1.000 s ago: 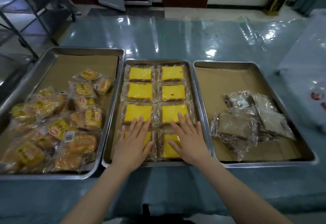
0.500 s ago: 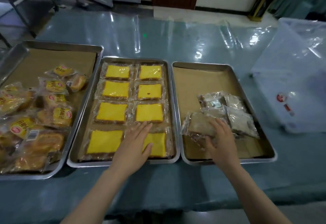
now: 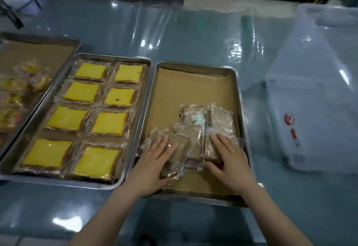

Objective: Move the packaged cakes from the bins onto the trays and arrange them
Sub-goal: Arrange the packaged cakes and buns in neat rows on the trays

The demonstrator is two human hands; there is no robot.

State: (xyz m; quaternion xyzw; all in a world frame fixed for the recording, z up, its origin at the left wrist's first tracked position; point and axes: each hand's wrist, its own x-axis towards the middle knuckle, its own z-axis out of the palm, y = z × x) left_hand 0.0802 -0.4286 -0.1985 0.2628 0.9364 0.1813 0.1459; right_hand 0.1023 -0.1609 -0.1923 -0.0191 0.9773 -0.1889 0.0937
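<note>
The brown packaged cakes [image 3: 195, 129] lie in a loose, overlapping heap in the right tray [image 3: 193, 64], crowded toward its front right corner, on a sheet of brown paper [image 3: 184, 90] whose far half is bare. Both hands are spread flat on the heap. The left hand [image 3: 153, 162] lies palm down on the front left pack, fingers straight and pointing away from the person, the forearm crossing the tray's front rim. The right hand [image 3: 230, 160] rests palm down on the pack at the right side of the heap, fingers fanned, thumb reaching inward along the pack's near edge. Neither hand is curled round anything.

Just beside, touching the right tray's left rim, the middle tray [image 3: 112, 56] holds eight wrapped yellow cakes [image 3: 108, 123] in two neat columns of four. At the worktop's left edge a third tray [image 3: 58, 38] holds yellow bun packs [image 3: 36, 79], blurred. Near the worktop's [image 3: 174, 32] right edge stands a translucent bin [image 3: 313, 90].
</note>
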